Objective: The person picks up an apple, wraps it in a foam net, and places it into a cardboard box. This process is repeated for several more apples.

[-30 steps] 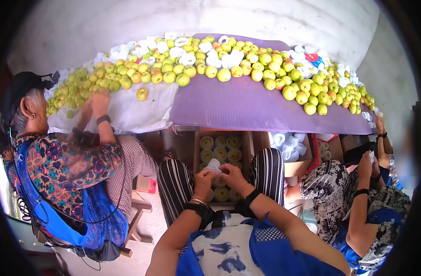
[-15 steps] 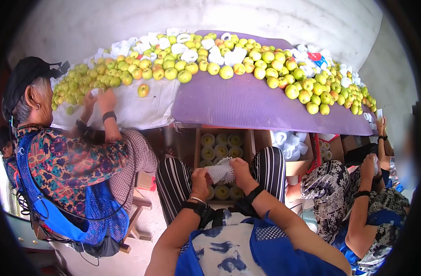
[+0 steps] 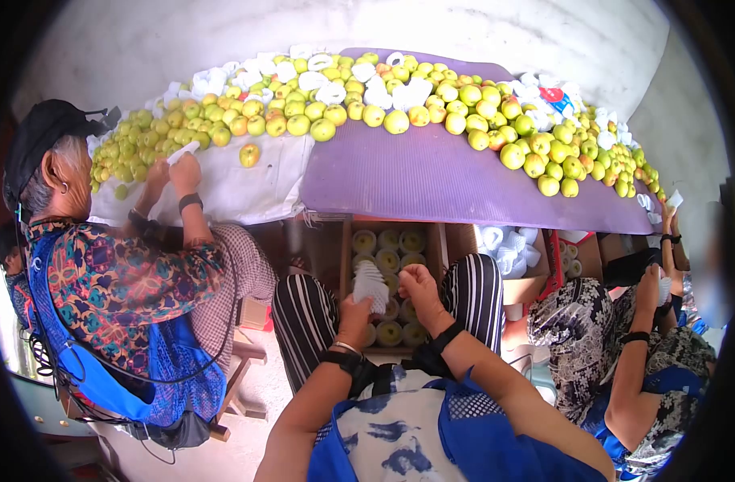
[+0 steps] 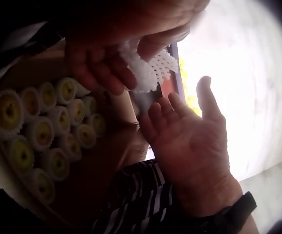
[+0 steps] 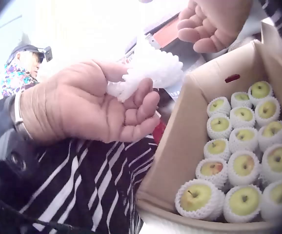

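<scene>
My left hand (image 3: 354, 312) grips a white foam net sleeve (image 3: 370, 285) above my lap; in the right wrist view the left hand's (image 5: 126, 109) fingers curl round the net's (image 5: 151, 68) lower end. My right hand (image 3: 421, 287) hovers just right of the net, holding nothing. The left wrist view shows the right hand (image 4: 180, 126) palm up with relaxed fingers, below the net (image 4: 153, 68). Between my knees stands a cardboard box (image 5: 190, 131) filled with green apples in foam nets (image 5: 238, 161), also visible as wrapped apples (image 3: 387, 261) in the head view.
A long pile of green-yellow apples (image 3: 431, 112) lies on a purple mat (image 3: 431, 185) and a white cloth (image 3: 239, 193). A person in a patterned top (image 3: 118, 289) sits at left, another person (image 3: 616, 345) at right. A carton of spare nets (image 3: 508, 257) stands nearby.
Both hands were stretching the net wide half a second ago. My right hand has let go of it, and the net now stands narrow and upright in my left hand alone.
</scene>
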{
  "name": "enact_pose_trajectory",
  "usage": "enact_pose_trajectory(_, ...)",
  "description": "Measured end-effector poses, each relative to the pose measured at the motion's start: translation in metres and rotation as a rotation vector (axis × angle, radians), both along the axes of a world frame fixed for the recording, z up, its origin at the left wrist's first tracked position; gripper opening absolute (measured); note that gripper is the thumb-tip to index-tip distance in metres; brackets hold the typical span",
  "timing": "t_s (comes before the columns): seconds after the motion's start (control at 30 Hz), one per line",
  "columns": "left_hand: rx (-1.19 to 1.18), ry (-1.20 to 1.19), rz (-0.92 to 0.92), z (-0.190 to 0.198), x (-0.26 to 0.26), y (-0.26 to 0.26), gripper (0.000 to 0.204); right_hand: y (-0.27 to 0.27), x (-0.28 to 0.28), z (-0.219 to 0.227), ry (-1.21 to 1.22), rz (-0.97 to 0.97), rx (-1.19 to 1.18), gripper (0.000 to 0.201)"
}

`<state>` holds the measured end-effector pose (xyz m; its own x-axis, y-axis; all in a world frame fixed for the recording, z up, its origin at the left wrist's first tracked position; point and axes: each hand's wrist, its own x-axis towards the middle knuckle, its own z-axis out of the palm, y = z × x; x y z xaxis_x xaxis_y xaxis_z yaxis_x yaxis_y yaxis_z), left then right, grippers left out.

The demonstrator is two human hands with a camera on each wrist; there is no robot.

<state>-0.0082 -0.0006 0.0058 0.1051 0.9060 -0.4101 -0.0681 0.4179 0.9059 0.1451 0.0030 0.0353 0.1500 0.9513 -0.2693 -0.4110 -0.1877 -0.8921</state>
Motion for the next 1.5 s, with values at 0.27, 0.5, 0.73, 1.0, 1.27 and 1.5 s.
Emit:
enact_pose_trajectory(0.27,-0.232,-0.326,0.111,0.023,-0.002,-0.004,0.028,0.0,-0.006,-0.04,-0.898,0.094,0.321,0.013)
enact_pose_trajectory(0.5,-0.253,-0.373,-0.161,0.023,-0.009,-0.003,0.036,0.007,0.008,-0.027,-0.302,0.055,-0.003,0.006)
enact_pose_trajectory(0.73,-0.179,-0.411,-0.053,0.025,-0.001,-0.005,0.039,0.002,0.008,-0.011,-0.416,-0.063,0.122,0.013)
enact_pose_trajectory(1.0,-0.117,-0.578,0.037,0.023,0.002,-0.008,0.037,-0.004,0.008,0.003,0.201,0.336,-0.129,0.037)
enact_pose_trajectory(1.27,-0.038,-0.518,-0.133,0.027,0.0,-0.006,0.037,0.0,0.017,0.0,0.544,0.592,-0.176,0.025)
enact_pose_trajectory(1.5,-0.096,-0.398,-0.067,0.017,0.0,-0.005,0.039,-0.002,0.02,0.001,0.37,0.428,-0.215,0.019)
